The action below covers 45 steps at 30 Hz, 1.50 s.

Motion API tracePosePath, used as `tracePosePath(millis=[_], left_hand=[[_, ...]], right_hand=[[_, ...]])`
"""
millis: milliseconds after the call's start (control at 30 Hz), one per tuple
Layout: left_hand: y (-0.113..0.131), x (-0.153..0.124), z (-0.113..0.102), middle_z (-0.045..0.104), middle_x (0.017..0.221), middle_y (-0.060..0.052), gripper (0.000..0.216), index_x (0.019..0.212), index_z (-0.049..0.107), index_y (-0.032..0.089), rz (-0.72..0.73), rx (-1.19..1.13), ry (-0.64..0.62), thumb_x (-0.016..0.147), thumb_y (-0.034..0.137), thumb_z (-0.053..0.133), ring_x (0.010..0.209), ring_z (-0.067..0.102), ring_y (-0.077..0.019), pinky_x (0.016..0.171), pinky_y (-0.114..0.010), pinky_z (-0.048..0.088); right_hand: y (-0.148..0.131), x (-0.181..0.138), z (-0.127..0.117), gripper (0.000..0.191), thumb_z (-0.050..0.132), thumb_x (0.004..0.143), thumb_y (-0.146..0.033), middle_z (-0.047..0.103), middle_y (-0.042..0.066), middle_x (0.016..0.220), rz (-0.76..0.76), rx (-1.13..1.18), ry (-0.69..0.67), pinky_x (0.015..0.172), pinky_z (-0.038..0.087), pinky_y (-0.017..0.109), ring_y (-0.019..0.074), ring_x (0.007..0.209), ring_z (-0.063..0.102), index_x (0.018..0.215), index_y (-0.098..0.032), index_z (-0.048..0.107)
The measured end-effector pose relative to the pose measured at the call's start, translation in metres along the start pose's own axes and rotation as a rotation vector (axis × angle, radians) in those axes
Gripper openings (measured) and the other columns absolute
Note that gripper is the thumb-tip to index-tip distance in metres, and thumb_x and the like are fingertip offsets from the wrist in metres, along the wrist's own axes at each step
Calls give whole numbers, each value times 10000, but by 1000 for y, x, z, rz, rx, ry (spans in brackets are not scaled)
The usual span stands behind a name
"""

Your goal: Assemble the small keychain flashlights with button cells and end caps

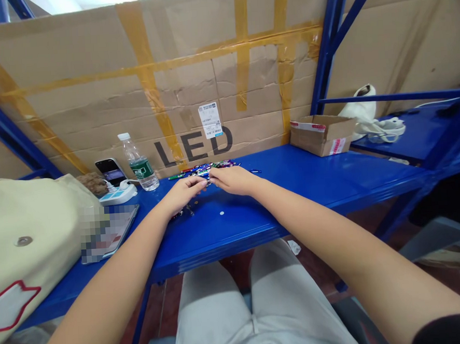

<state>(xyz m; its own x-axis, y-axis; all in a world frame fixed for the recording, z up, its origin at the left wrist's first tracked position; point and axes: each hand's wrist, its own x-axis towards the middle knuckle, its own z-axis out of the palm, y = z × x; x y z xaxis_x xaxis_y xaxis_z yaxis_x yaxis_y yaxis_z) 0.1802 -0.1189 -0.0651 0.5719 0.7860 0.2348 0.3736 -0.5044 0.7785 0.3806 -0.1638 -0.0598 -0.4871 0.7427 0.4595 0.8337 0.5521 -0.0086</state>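
Observation:
My left hand (185,192) and my right hand (233,180) meet over the blue table (251,212). Both have their fingertips pinched together around something small, mostly hidden by the fingers. Just behind them lies a pile of thin, shiny, pen-like sticks (198,169) in several colours, partly covered by the right hand. Small dark metallic pieces (189,211) lie beside my left wrist, too small to make out. A small pale round disc (222,213) rests on the table in front of the hands.
At the left are a water bottle (143,169), a phone (111,171), a power strip (118,194), a tablet-like flat device (120,233) and a cream bag (42,225). A cardboard box (317,135) stands at the back right. A taped cardboard wall (187,102) closes off the back.

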Motion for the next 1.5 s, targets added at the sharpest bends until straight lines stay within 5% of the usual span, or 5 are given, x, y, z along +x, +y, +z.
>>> tracePosePath(millis=[400, 800, 1033, 1167, 1500], left_hand=[[-2, -1, 1, 669, 817, -43, 407, 940, 694, 164, 34, 127, -25, 754, 512, 595, 735, 571, -176, 651, -277, 437], [10, -2, 4, 676, 929, -89, 247, 942, 688, 187, 459, 503, 169, 818, 357, 559, 907, 591, -220, 868, -340, 422], [5, 3, 3, 681, 901, -60, 380, 968, 684, 171, 176, 255, 101, 802, 488, 558, 782, 588, -191, 739, -306, 446], [1, 1, 3, 658, 815, -37, 424, 937, 679, 156, 56, 62, 58, 765, 533, 592, 694, 539, -143, 652, -261, 421], [8, 5, 12, 654, 745, -40, 438, 838, 667, 133, -69, -136, 91, 689, 545, 650, 590, 496, -104, 541, -219, 371]], right_hand=[[0, 3, 12, 241, 338, 962, -295, 652, 75, 874, -84, -62, -75, 609, 316, 266, 190, 731, 581, 971, -174, 546], [-9, 11, 17, 216, 260, 952, -226, 325, -85, 477, 332, 1067, -202, 393, 216, 201, 85, 370, 266, 754, -213, 344], [7, 6, 9, 224, 335, 962, -289, 613, 57, 865, 71, 319, 56, 653, 371, 243, 150, 759, 555, 866, -169, 497], [5, 2, 2, 262, 312, 972, -326, 654, 76, 947, -33, -24, -13, 641, 335, 256, 187, 819, 593, 996, -184, 531], [8, 7, 8, 263, 324, 949, -292, 659, 86, 874, -30, -127, 53, 615, 292, 256, 187, 747, 572, 965, -164, 552]])
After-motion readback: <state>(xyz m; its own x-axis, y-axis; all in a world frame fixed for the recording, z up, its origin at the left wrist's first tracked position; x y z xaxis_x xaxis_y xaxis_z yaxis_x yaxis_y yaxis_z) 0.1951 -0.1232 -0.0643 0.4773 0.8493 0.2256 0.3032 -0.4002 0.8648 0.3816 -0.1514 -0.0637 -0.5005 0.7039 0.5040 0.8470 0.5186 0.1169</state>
